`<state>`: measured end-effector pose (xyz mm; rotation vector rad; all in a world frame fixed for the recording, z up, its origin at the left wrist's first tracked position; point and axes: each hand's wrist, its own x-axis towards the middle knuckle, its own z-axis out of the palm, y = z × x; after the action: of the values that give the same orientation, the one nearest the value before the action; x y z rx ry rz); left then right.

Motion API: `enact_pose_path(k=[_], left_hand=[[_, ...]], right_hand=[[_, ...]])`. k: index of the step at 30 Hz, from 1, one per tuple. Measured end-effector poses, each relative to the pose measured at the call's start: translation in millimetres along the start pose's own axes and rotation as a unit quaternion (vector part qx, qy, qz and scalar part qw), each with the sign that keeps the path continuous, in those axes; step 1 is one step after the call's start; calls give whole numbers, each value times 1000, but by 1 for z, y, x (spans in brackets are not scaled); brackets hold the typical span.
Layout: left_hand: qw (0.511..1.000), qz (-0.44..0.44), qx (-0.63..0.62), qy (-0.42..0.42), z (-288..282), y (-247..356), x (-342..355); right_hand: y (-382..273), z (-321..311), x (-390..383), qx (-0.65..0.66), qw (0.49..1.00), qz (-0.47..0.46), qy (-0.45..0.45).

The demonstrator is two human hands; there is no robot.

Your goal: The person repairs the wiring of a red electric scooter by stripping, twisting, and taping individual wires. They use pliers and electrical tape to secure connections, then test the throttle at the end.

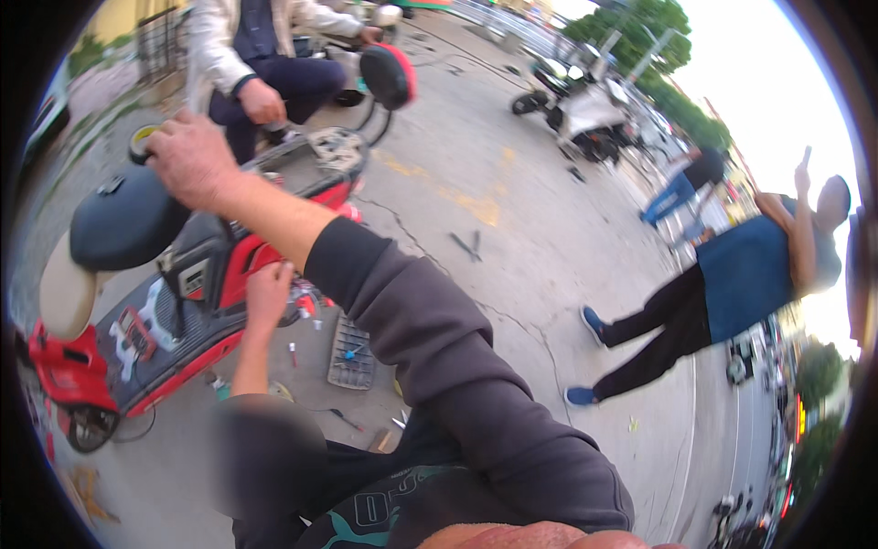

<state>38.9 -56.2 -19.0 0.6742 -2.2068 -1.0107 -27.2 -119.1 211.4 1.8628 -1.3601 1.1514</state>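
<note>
My right hand [190,157] reaches across to the upper left, fingers closed on a round yellow-and-black object [141,141], perhaps a tape roll, above the dark scooter seat [128,222]. My left hand [271,293] is lower, fingers curled at the red side panel [238,265] of the scooter; what they grip is hidden. A red meter [137,337] with leads lies on the footboard. Small red and white parts [306,297] are beside my left hand, and a compartmented grey tray [349,355] rests on the ground below.
A seated person [274,82] is at the top left, near another scooter. A standing person [741,279] is at right; another bends [681,183] behind. Pliers [466,245] and loose tools lie on the cracked pavement [485,357]. Parked motorcycles [585,114] stand at the back.
</note>
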Motion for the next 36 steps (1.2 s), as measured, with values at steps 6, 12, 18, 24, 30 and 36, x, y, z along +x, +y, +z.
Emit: enact_pose_path(k=[6,12,18,24,30,36], left_hand=[[989,117,92,9,3,6,-11],[989,89,-92,78,-42,111,-53],[983,144,-101,46,-62,206,-111],[993,96,-36,61,-73,214,-137],[996,41,36,75,-59,216,-135],[981,65,173,66,-49,221,-111]], right_hand=[[-45,-133,-100,148,956,237,-84],[-68,-261,-177,310,846,433,-6],[-88,-248,-188,632,569,526,8],[-81,-234,-187,656,557,500,-97],[-69,-221,-206,407,861,304,-24],[-33,-225,-203,224,960,166,-36]])
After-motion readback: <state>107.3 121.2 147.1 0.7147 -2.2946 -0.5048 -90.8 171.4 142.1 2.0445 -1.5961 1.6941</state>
